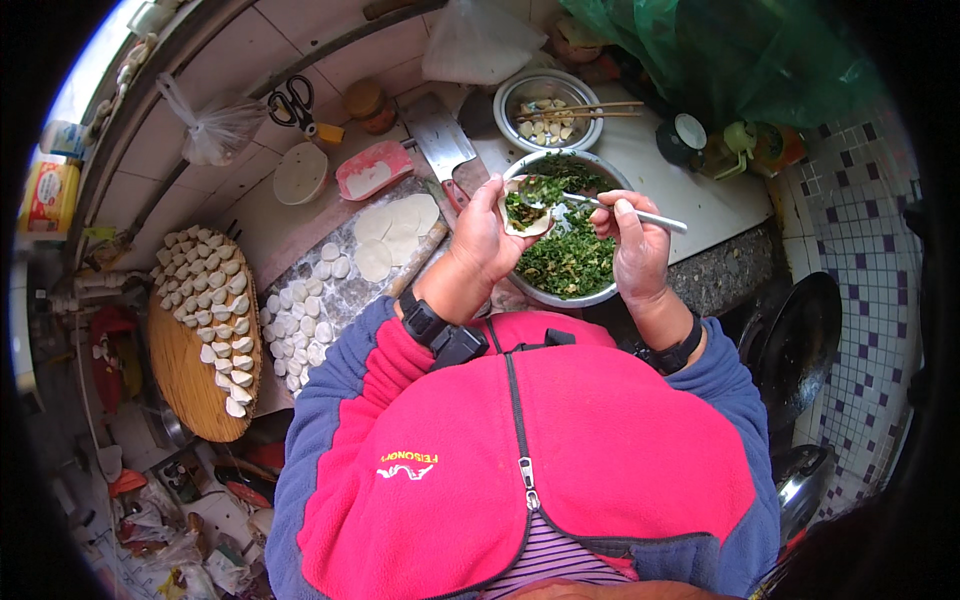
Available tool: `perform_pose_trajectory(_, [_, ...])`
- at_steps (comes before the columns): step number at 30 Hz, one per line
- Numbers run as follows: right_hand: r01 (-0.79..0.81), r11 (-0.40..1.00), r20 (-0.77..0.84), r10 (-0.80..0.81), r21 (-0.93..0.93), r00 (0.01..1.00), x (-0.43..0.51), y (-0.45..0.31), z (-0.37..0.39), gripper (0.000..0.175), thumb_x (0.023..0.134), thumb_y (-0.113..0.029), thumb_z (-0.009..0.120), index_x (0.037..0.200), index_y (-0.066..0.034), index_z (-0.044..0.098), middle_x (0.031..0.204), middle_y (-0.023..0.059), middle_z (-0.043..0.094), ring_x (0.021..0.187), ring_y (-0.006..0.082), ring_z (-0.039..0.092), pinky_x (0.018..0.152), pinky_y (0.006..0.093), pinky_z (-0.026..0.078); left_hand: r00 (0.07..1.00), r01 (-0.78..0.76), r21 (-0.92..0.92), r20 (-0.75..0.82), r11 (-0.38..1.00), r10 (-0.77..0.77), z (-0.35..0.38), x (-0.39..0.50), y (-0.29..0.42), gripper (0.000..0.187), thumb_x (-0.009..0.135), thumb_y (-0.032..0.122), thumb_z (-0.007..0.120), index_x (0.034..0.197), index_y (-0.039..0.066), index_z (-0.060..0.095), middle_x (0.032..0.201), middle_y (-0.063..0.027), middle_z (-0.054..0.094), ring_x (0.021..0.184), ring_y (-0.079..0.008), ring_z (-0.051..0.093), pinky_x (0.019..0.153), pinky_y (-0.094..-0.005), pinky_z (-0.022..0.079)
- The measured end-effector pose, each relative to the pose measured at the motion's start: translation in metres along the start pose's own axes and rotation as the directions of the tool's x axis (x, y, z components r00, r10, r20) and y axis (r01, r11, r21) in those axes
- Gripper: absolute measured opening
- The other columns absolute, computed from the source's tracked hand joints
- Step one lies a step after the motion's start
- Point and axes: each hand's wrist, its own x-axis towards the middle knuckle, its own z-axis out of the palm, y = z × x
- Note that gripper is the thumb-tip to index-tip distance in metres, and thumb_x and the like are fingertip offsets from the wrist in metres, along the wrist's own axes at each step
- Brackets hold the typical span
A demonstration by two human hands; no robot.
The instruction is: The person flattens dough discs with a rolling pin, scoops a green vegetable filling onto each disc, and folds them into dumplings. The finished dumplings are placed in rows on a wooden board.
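A round dough wrapper [517,226] with chopped green filling on it lies in my left hand [487,232]. My right hand [636,244] grips a metal spoon [652,219], whose bowl, heaped with greens, is just over the wrapper. Beneath both hands stands a large metal bowl [568,301] of chopped green filling. To the left, rolled wrappers [401,229] overlap on a floured board beside a wooden rolling pin [417,259]. Many small flattened dough pieces [300,322] lie nearby. Rows of folded dumplings [217,300] cover part of a round wooden board [180,360] at far left.
Behind the wrappers lie a cleaver [441,139], a pink-and-white container [373,171] and a bowl [300,174]. A second bowl [501,120] holds pale pieces and chopsticks [600,109]. A green plastic bag [750,60] hangs at upper right; a dark wok [802,349] is at right.
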Motion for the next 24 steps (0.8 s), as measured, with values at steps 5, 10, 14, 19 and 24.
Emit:
perform_pose_trajectory(5, [-0.078, 0.970, 0.032, 0.088, -0.232, 0.996, -0.002, 0.011, 0.003, 0.016, 0.100, -0.007, 0.053, 0.097, -0.0011, 0.068, 0.082, 0.0018, 0.067, 0.070, 0.0077, 0.063, 0.063, 0.0223, 0.052, 0.999, 0.000, -0.020, 0.039, 1.000, 0.001, -0.010, -0.001, -0.004, 0.046, 0.105, 0.038, 0.035, 0.116, 0.001, 0.059, 0.109, -0.0152, 0.065, 0.107, -0.0314, 0.063, 0.096, -0.0479, 0.050])
perform_pose_trajectory(10, [0.274, 0.807, 0.236, -0.172, -0.523, 0.956, -0.001, 0.014, 0.002, 0.016, 0.098, -0.008, 0.056, 0.094, 0.0005, 0.069, 0.081, 0.0055, 0.067, 0.072, 0.0111, 0.064, 0.064, 0.0240, 0.052, 0.999, -0.024, -0.050, -0.043, 0.998, 0.022, -0.020, 0.002, -0.010, 0.040, 0.103, 0.034, 0.039, 0.103, 0.003, 0.064, 0.101, -0.0129, 0.066, 0.100, -0.0292, 0.063, 0.091, -0.0475, 0.050])
perform_pose_trajectory(14, [0.148, 0.919, 0.217, -0.070, -0.365, 0.974, -0.001, 0.013, 0.001, 0.015, 0.099, -0.008, 0.055, 0.098, 0.0000, 0.068, 0.083, 0.0057, 0.068, 0.071, 0.0107, 0.064, 0.065, 0.0236, 0.052, 0.997, -0.045, 0.007, -0.063, 0.999, 0.046, -0.025, 0.005, -0.008, 0.040, 0.102, 0.035, 0.040, 0.102, 0.003, 0.065, 0.101, -0.0122, 0.066, 0.099, -0.0284, 0.063, 0.090, -0.0476, 0.050])
perform_pose_trajectory(19, [0.018, 0.994, 0.099, -0.008, -0.105, 0.995, -0.005, 0.015, -0.001, 0.017, 0.101, -0.010, 0.054, 0.103, 0.0001, 0.068, 0.086, 0.0049, 0.069, 0.074, 0.0079, 0.064, 0.066, 0.0205, 0.053, 0.977, -0.062, 0.028, -0.201, 0.998, 0.066, -0.028, 0.009, -0.003, 0.041, 0.103, 0.036, 0.040, 0.104, 0.003, 0.065, 0.103, -0.0113, 0.067, 0.101, -0.0272, 0.063, 0.089, -0.0465, 0.050])
perform_pose_trajectory(24, [-0.141, 0.979, 0.177, 0.166, -0.145, 0.970, -0.004, 0.022, 0.001, 0.016, 0.101, -0.009, 0.055, 0.105, -0.0001, 0.067, 0.083, 0.0035, 0.067, 0.071, 0.0067, 0.061, 0.066, 0.0198, 0.051, 0.996, -0.025, 0.008, -0.089, 1.000, 0.026, -0.031, 0.008, -0.006, 0.041, 0.103, 0.035, 0.039, 0.104, 0.003, 0.066, 0.104, -0.0114, 0.067, 0.102, -0.0264, 0.062, 0.088, -0.0444, 0.050])
